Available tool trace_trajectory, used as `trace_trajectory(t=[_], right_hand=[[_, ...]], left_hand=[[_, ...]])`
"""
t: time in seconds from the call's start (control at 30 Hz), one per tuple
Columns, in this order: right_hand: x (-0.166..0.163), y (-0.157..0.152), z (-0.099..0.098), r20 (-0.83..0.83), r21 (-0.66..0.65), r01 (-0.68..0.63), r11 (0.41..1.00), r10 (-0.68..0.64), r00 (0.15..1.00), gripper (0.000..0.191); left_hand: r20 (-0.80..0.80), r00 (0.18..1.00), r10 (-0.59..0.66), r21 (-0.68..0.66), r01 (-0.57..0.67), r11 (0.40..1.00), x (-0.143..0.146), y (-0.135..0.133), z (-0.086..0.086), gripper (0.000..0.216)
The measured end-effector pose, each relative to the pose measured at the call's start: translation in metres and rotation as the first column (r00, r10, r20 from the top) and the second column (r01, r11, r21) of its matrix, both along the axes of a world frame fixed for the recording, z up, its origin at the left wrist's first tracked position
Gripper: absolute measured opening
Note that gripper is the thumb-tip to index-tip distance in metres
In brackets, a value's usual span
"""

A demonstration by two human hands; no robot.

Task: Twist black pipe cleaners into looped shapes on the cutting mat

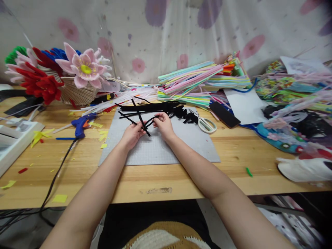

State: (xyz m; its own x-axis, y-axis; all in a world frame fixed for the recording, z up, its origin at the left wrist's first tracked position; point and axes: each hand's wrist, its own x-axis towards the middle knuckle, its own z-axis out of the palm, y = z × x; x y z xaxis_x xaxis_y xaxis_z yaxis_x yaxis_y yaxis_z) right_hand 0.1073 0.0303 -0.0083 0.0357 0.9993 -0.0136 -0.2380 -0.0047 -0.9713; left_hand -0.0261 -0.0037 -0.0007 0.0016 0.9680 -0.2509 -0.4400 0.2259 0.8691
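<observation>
Several black pipe cleaners (139, 112) cross one another over the grey cutting mat (166, 152). Their crossing is pinched between the fingers of my left hand (133, 135). My right hand (164, 125) grips a curved length of black pipe cleaner (149, 121) running from that crossing. Just beyond my hands lies a bundle of straight black pipe cleaners (145, 108). Curled black fuzzy pieces (178, 112) sit right of it, beside scissors with pale handles (207, 125).
A blue glue gun (82, 123) with a trailing cord lies left of the mat. Fuzzy flowers (83, 67) stand at back left. Pastel pipe cleaners (189, 77) are piled at the back. A dark phone-like slab (224, 114) and a white sheet (243, 107) lie right.
</observation>
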Motion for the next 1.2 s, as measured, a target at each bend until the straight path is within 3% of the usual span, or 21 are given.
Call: trace_trajectory(t=[0.27,0.53,0.63,0.83,1.0,1.13,1.2], right_hand=[[0.009,0.002,0.000,0.024,-0.008,-0.151,0.989,0.151,0.988,0.022],[0.011,0.004,-0.003,0.068,-0.073,0.065,0.995,-0.060,0.996,0.017],[0.011,0.005,-0.005,0.106,-0.114,0.073,0.991,-0.061,0.992,0.016],[0.002,-0.002,-0.003,0.051,-0.118,-0.151,0.981,0.158,0.986,0.019],[0.003,-0.005,-0.006,0.191,-0.044,-0.507,0.861,0.505,0.842,0.030],[0.004,-0.007,-0.009,0.200,0.065,-0.615,0.786,0.594,0.779,0.055],[0.002,-0.008,-0.010,0.143,0.118,-0.620,0.776,0.604,0.784,0.055]], left_hand=[[-0.156,0.980,-0.121,0.027,0.127,0.992,0.001,-0.002,0.000,0.034],[-0.087,0.992,-0.091,0.055,0.096,0.994,0.000,-0.001,-0.002,0.028],[-0.052,0.995,-0.080,0.059,0.083,0.995,0.000,-0.001,-0.001,0.031],[-0.067,0.995,-0.072,0.062,0.076,0.995,0.001,-0.002,0.002,0.029],[-0.071,0.996,-0.049,0.068,0.054,0.996,0.000,0.000,-0.001,0.026],[-0.083,0.993,-0.078,0.067,0.084,0.994,0.001,-0.001,0.001,0.031],[-0.092,0.988,-0.128,0.080,0.135,0.988,0.001,-0.002,0.004,0.036]])
